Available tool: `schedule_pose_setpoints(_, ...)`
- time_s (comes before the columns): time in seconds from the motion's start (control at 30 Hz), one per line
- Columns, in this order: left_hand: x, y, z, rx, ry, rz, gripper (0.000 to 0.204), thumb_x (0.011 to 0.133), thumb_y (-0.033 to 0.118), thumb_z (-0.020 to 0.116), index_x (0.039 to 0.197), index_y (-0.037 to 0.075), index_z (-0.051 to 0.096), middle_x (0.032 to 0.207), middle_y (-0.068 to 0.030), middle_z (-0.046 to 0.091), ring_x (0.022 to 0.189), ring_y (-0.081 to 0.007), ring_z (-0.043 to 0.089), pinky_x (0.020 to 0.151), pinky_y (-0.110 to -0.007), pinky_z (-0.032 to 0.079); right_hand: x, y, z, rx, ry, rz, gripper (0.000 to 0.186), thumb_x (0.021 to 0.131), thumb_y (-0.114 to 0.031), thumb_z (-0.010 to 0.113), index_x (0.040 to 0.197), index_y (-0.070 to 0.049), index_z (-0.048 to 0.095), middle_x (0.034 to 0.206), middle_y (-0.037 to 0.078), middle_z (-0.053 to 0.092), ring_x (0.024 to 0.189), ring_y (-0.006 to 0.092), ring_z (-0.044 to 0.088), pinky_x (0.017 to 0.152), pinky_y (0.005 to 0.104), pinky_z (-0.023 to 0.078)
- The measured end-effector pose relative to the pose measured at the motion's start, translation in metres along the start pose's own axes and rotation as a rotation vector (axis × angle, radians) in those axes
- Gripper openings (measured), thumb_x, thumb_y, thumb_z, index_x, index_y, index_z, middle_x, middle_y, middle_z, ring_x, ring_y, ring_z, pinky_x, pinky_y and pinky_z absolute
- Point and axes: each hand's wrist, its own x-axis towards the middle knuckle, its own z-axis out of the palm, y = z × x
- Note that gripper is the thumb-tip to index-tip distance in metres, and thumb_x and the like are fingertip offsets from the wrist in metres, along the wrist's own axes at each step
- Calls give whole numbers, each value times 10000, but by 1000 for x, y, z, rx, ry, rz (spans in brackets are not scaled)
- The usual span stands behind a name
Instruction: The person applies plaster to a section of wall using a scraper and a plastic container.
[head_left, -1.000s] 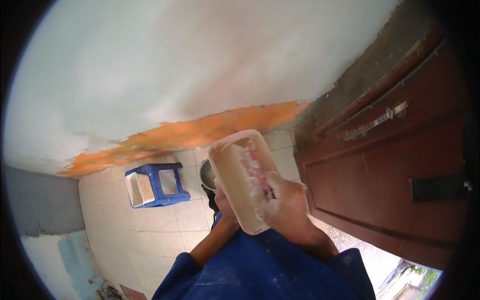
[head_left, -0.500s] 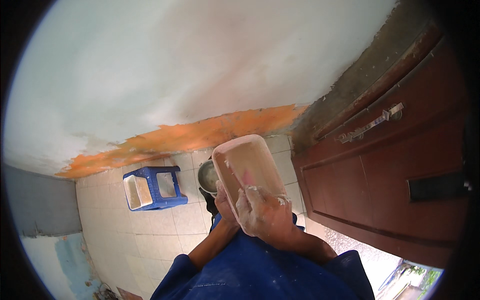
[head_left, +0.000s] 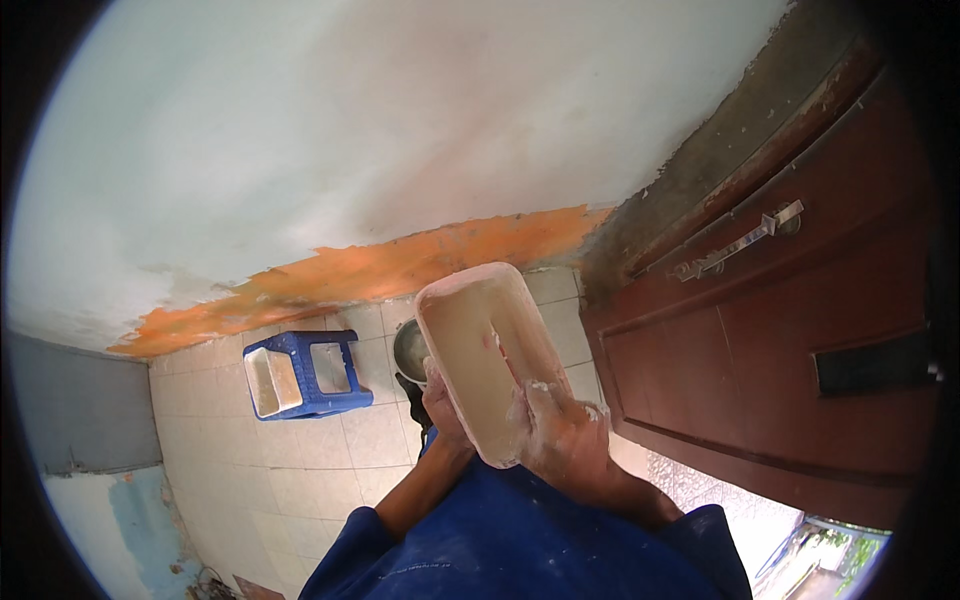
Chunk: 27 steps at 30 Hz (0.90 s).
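A shallow rectangular tub (head_left: pixel 540 325), crusted with whitish residue, is held up in front of me. My left hand (head_left: pixel 446 412) is closed on its left side, thumb up along the rim. My right hand (head_left: pixel 563 437), smeared with white paste, is at the tub's near right side, its fingers closed around a thin red-and-white stick-like tool (head_left: pixel 504 356). The tool slants into the tub with its whitish tip over the pale inside; its other end is hidden in the hand, so its kind is unclear. Whether the right hand also supports the tub cannot be seen.
A round metal bowl (head_left: pixel 406 351) stands on the tiled floor (head_left: pixel 300 490), partly behind the tub. A blue plastic stool (head_left: pixel 312 372) is to the left. Ahead rises a patchy white wall (head_left: pixel 400 120) with an orange lower strip; a dark red-brown door (head_left: pixel 740 380) is at the right.
My right hand has shifted right and slightly down, uncovering more of the tub's inside. The tool now slants differently and shows more clearly. The tub has moved slightly left; my left hand stays on it.
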Motion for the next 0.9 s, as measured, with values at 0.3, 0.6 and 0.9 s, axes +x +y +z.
schedule_pose_setpoints(0.3, -6, -3, -17, 21, 69, 29, 459, 901, 395, 346, 1160, 32, 451, 1136, -125, 512, 1030, -269, 504, 913, -399, 393, 7, -17, -1, 221, -58, 119, 129, 732, -115, 585, 663, -26, 523, 508, 143, 537, 410, 283, 538, 380, 361, 435)
schedule_pose_setpoints(0.6, -4, -6, -6, 40, 97, -12, 516, 896, 422, 339, 1207, 16, 407, 1184, -143, 483, 1061, -277, 488, 936, -416, 374, 24, -19, 0, 350, -74, 339, 213, 758, -163, 590, 639, -4, 511, 535, 190, 491, 451, 319, 512, 445, 359, 410)
schedule_pose_setpoints(0.9, -8, -6, -28, -94, 136, -117, 531, 899, 432, 327, 1218, 12, 395, 1188, -143, 484, 1071, -275, 489, 932, -412, 391, 29, -9, -19, 312, 16, 368, 209, 778, -160, 548, 644, -11, 488, 521, 170, 497, 453, 293, 527, 452, 375, 420)
